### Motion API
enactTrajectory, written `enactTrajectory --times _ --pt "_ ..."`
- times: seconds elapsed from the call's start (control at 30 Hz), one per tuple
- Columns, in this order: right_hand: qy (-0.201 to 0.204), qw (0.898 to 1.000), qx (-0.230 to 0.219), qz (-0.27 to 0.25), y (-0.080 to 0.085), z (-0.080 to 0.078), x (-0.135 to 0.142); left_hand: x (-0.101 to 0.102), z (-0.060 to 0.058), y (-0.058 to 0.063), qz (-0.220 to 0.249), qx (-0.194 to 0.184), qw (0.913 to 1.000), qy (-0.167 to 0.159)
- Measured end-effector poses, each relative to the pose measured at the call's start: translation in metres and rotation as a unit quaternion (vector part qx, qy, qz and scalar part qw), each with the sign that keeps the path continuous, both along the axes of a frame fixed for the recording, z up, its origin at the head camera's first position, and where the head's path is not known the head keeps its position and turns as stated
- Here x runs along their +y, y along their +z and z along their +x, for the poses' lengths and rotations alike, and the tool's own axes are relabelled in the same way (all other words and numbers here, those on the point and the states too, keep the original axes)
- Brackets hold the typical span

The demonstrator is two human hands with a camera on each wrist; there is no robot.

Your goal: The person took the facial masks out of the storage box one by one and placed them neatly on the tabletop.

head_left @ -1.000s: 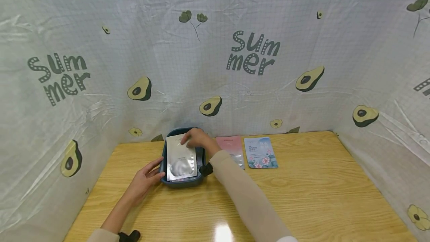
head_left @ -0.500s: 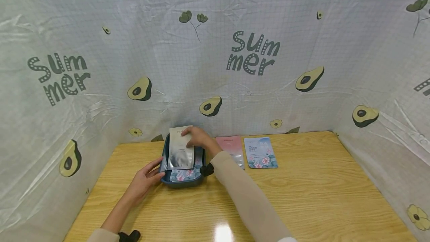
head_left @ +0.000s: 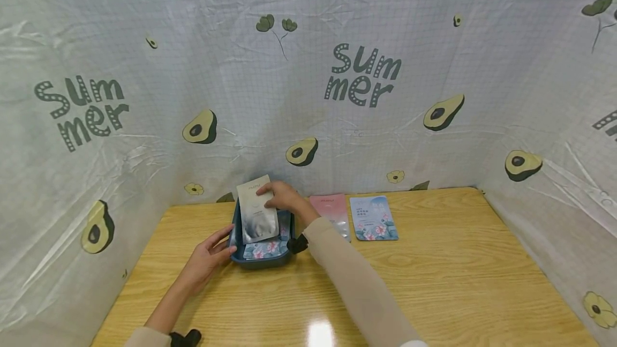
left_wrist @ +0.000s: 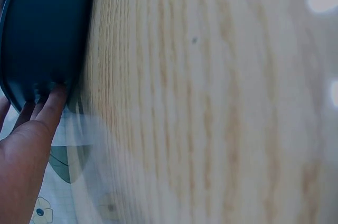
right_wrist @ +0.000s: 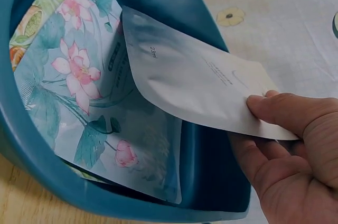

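Note:
My right hand [head_left: 284, 197] pinches a silvery-cream sheet mask packet [head_left: 258, 213] near its top edge, thumb on one face and fingers behind. The packet is tilted, its lower end inside a dark blue plastic basket [right_wrist: 113, 198]. Under it in the basket lies a pale blue packet with pink lotus flowers [right_wrist: 79, 76], and a green packet with fruit prints [right_wrist: 26, 34] shows beneath that one. My left hand [head_left: 210, 256] rests against the basket's left side, fingers [left_wrist: 52, 109] extended along the outer wall.
Right of the basket, a pink packet [head_left: 330, 208] is partly covered by my right forearm. Beside it lies another blue lotus packet [head_left: 373, 218]. The wooden table [head_left: 434, 272] meets a sheet printed with avocados [head_left: 302, 151] at the back and sides.
The silvery packet has been lifted at its top end and now leans leftward, uncovering the blue lotus packet below. My left hand has stayed at the basket.

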State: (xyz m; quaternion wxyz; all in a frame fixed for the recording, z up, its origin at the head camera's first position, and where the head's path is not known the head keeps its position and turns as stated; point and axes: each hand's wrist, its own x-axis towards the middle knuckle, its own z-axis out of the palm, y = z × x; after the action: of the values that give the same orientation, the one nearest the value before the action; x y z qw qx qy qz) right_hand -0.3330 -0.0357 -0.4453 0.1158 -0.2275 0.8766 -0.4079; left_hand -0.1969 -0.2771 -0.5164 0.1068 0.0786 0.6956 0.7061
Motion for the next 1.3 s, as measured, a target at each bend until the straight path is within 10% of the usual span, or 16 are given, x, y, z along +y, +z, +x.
enactTrajectory --times 1.3 --pt "0.017 0.994 0.033 -0.100 0.010 0.007 0.055 0.001 0.001 0.001 -0.009 0.001 1.0000 0.002"
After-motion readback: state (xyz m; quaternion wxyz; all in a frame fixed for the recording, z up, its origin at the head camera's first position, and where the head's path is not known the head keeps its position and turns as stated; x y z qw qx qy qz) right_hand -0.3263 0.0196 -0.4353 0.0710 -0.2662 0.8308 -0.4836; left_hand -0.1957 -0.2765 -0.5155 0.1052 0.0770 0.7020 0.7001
